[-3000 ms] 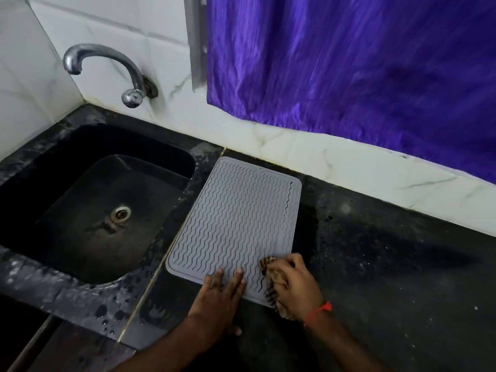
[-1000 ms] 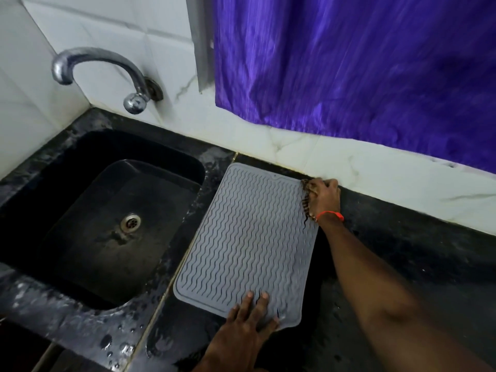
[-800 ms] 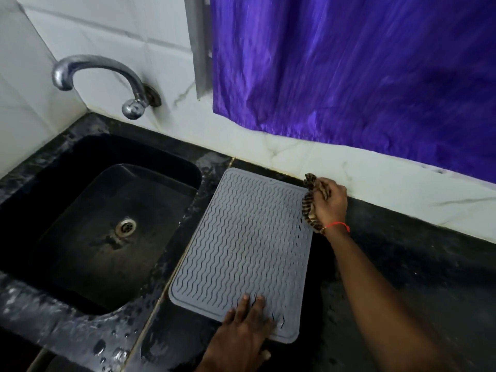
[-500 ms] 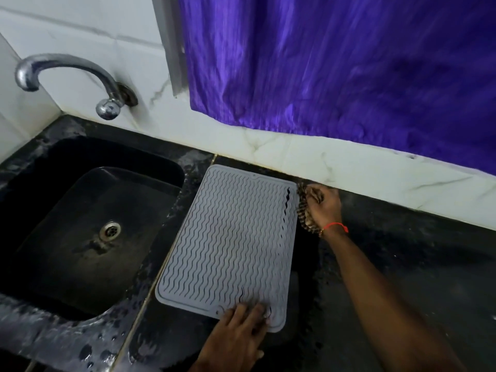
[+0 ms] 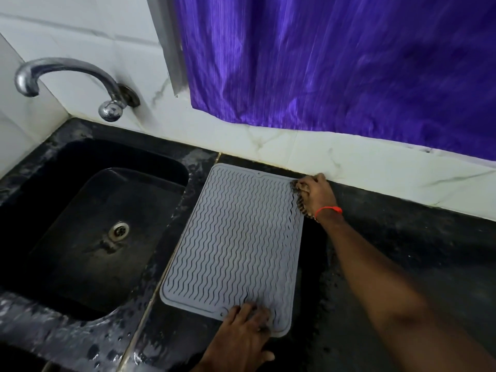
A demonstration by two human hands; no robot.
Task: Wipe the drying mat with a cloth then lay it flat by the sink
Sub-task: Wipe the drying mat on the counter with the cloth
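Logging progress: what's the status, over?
Left hand flat on mat. Right hand grips cloth at far corner. Nothing blocking.

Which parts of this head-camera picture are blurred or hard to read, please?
Head view: the purple curtain is streaked with motion blur; the left hand fingertips smear on the drying mat; the black sink basin is murky; the tap shows glare; edges bow from the wide lens.
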